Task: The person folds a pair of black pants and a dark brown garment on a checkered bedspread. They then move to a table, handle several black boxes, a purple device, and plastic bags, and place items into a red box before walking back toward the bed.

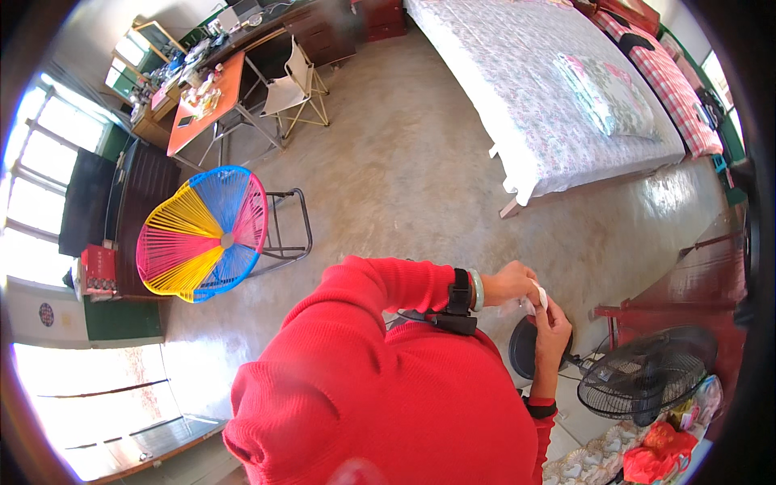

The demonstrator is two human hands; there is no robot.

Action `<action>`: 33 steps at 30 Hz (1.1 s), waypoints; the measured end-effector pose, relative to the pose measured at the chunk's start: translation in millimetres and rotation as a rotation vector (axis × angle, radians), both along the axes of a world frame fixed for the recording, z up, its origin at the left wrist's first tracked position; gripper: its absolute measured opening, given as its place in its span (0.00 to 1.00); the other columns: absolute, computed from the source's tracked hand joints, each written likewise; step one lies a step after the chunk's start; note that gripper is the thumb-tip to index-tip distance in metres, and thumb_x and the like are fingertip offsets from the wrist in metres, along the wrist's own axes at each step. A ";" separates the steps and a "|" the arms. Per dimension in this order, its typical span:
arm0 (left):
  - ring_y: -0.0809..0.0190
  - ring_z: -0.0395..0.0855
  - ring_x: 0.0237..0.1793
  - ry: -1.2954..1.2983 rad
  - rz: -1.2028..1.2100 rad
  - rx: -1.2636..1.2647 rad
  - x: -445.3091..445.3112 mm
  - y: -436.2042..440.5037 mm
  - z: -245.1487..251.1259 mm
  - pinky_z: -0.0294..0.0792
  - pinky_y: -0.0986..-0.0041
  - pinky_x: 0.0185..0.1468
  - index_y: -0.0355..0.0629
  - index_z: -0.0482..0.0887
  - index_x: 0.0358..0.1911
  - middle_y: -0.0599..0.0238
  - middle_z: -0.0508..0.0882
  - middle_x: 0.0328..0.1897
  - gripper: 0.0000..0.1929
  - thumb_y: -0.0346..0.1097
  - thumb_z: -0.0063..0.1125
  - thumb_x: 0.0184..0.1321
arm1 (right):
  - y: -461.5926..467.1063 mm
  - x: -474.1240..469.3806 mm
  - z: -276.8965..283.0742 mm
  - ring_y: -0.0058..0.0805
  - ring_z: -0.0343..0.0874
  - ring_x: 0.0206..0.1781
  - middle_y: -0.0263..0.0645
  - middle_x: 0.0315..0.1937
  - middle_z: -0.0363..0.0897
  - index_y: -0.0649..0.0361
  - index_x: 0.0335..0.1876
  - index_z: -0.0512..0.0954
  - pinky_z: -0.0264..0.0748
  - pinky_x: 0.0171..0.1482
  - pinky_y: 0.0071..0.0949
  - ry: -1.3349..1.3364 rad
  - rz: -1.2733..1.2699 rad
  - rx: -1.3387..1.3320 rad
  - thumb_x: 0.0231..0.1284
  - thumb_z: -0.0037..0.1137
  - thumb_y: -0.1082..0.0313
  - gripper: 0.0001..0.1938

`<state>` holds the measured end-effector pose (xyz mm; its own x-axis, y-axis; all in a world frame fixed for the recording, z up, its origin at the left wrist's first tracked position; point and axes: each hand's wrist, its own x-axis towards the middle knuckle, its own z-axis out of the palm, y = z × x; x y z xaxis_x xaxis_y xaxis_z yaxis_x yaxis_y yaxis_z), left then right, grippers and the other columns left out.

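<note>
My left hand [515,284], with a pale bangle [478,291] and a black strap [461,294] near its wrist, pinches a small crumpled white piece [542,297], perhaps tissue or thin plastic. From below, the fingers of my right hand [553,327] meet the same piece, so it is held between both hands. Something thin and translucent hangs beside the left fingers, too blurred to name. Behind my right hand lies a round black base [525,348], partly hidden by the hand and forearm.
A black floor fan [648,373] stands right of my arm, near a red plastic bag [659,451] and a dark red wooden piece [685,309]. A bed [485,66] lies ahead. To the left are a multicoloured corded chair [203,236], an orange table [230,91] and a folding chair [288,91].
</note>
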<state>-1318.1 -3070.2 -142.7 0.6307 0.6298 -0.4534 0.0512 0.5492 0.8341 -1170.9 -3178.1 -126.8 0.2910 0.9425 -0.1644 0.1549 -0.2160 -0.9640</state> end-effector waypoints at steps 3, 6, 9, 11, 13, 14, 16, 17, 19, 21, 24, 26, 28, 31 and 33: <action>0.59 0.84 0.42 -0.154 0.046 -0.007 -2.5 1.6 2.6 0.76 0.68 0.47 0.28 0.80 0.51 0.54 0.85 0.42 0.26 0.27 0.70 0.44 | 3.9 -1.1 4.1 0.25 0.82 0.44 0.41 0.46 0.82 0.70 0.57 0.77 0.83 0.44 0.25 -0.029 0.009 0.058 0.68 0.53 0.74 0.15; 0.58 0.83 0.47 -0.232 0.010 -0.080 -6.4 3.9 6.3 0.75 0.67 0.52 0.28 0.72 0.61 0.53 0.84 0.49 0.33 0.24 0.69 0.47 | 5.3 -3.2 10.3 0.24 0.82 0.44 0.41 0.46 0.82 0.70 0.57 0.75 0.83 0.43 0.25 -0.044 0.009 0.102 0.69 0.51 0.73 0.15; 0.58 0.82 0.50 -0.323 0.039 -0.215 -5.5 1.8 12.1 0.75 0.67 0.54 0.29 0.69 0.64 0.53 0.83 0.51 0.35 0.21 0.66 0.48 | 8.2 -2.1 15.9 0.23 0.81 0.43 0.40 0.45 0.81 0.68 0.56 0.74 0.83 0.42 0.25 -0.024 0.006 0.094 0.70 0.50 0.72 0.13; 0.58 0.82 0.51 -0.374 0.100 -0.291 -2.2 -1.0 16.2 0.75 0.66 0.54 0.30 0.69 0.65 0.54 0.83 0.52 0.35 0.20 0.65 0.49 | 12.4 1.3 17.8 0.22 0.81 0.42 0.39 0.44 0.81 0.67 0.55 0.73 0.83 0.41 0.24 -0.026 0.014 0.086 0.71 0.49 0.71 0.12; 0.58 0.83 0.50 -0.405 0.177 -0.352 3.5 -4.9 20.0 0.75 0.66 0.54 0.32 0.69 0.65 0.54 0.83 0.52 0.34 0.19 0.64 0.50 | 16.4 6.9 18.9 0.22 0.80 0.41 0.38 0.43 0.80 0.67 0.53 0.73 0.82 0.41 0.24 -0.064 -0.011 0.058 0.71 0.49 0.71 0.11; 0.58 0.83 0.50 -0.417 0.186 -0.369 6.4 -6.9 21.3 0.75 0.66 0.54 0.33 0.70 0.65 0.55 0.83 0.52 0.33 0.20 0.64 0.51 | 17.8 9.5 18.8 0.22 0.80 0.41 0.37 0.43 0.80 0.67 0.53 0.73 0.82 0.41 0.24 -0.039 -0.022 0.065 0.72 0.49 0.71 0.10; 0.59 0.83 0.50 -0.467 0.209 -0.415 10.5 -10.1 22.7 0.75 0.65 0.55 0.35 0.72 0.64 0.57 0.84 0.52 0.32 0.20 0.64 0.52 | 19.1 13.8 18.8 0.21 0.80 0.41 0.37 0.42 0.80 0.66 0.51 0.73 0.81 0.41 0.24 -0.158 -0.009 0.088 0.72 0.49 0.70 0.09; 0.59 0.83 0.50 -0.486 0.193 -0.416 11.4 -11.3 22.8 0.75 0.65 0.55 0.36 0.73 0.64 0.57 0.84 0.51 0.31 0.20 0.64 0.52 | 18.8 15.3 19.2 0.21 0.80 0.41 0.36 0.42 0.80 0.66 0.50 0.73 0.81 0.41 0.23 -0.149 -0.005 0.108 0.72 0.50 0.70 0.09; 0.60 0.84 0.50 -0.553 0.160 -0.424 10.7 -11.2 23.3 0.75 0.65 0.56 0.36 0.74 0.62 0.59 0.85 0.50 0.29 0.21 0.64 0.53 | 17.4 16.8 21.2 0.20 0.79 0.41 0.36 0.42 0.79 0.66 0.50 0.73 0.80 0.42 0.23 -0.166 -0.032 0.083 0.71 0.50 0.70 0.09; 0.61 0.83 0.50 -0.610 0.071 -0.424 6.5 -7.6 25.1 0.75 0.66 0.56 0.37 0.76 0.61 0.60 0.86 0.49 0.28 0.22 0.64 0.54 | 14.9 16.5 25.5 0.20 0.78 0.40 0.35 0.41 0.79 0.66 0.49 0.73 0.79 0.42 0.22 -0.092 -0.043 0.063 0.71 0.51 0.70 0.09; 0.60 0.85 0.47 -0.665 -0.085 -0.310 -1.6 -1.0 33.4 0.76 0.67 0.54 0.36 0.77 0.59 0.59 0.86 0.47 0.26 0.22 0.65 0.55 | 9.5 14.9 35.1 0.20 0.78 0.39 0.34 0.39 0.79 0.66 0.47 0.74 0.78 0.42 0.22 0.036 -0.021 0.048 0.69 0.54 0.70 0.09; 0.60 0.86 0.46 -0.683 -0.162 -0.225 -9.5 4.1 41.3 0.76 0.69 0.54 0.36 0.77 0.60 0.59 0.87 0.47 0.25 0.23 0.64 0.55 | 4.9 12.7 40.9 0.20 0.77 0.38 0.33 0.38 0.79 0.67 0.45 0.76 0.77 0.41 0.21 0.076 -0.040 0.006 0.67 0.56 0.70 0.08; 0.61 0.85 0.48 -0.659 -0.238 -0.210 -15.5 6.5 48.6 0.75 0.70 0.56 0.36 0.75 0.61 0.59 0.86 0.48 0.26 0.24 0.64 0.56 | 1.9 9.0 44.8 0.20 0.78 0.37 0.33 0.35 0.80 0.66 0.43 0.77 0.76 0.40 0.21 -0.013 0.025 0.081 0.66 0.57 0.70 0.07; 0.62 0.81 0.54 -0.637 -0.284 -0.221 -24.6 5.7 48.3 0.71 0.69 0.60 0.38 0.69 0.67 0.59 0.83 0.55 0.30 0.31 0.62 0.60 | 2.4 2.8 44.6 0.19 0.78 0.36 0.34 0.32 0.81 0.66 0.41 0.79 0.75 0.39 0.21 -0.174 -0.026 0.098 0.64 0.58 0.70 0.07; 0.61 0.81 0.55 -0.676 -0.303 -0.240 -25.8 8.3 41.2 0.71 0.67 0.60 0.40 0.66 0.70 0.57 0.82 0.57 0.33 0.32 0.62 0.60 | 5.0 -1.6 41.3 0.19 0.79 0.35 0.35 0.31 0.83 0.66 0.41 0.80 0.76 0.39 0.22 -0.046 0.002 0.172 0.64 0.57 0.72 0.06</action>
<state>-1343.9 -3062.0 -101.5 0.9475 0.3194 -0.0112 -0.2498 0.7619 0.5976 -1172.4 -3173.1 -85.5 0.2922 0.9563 0.0126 0.2004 -0.0483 -0.9785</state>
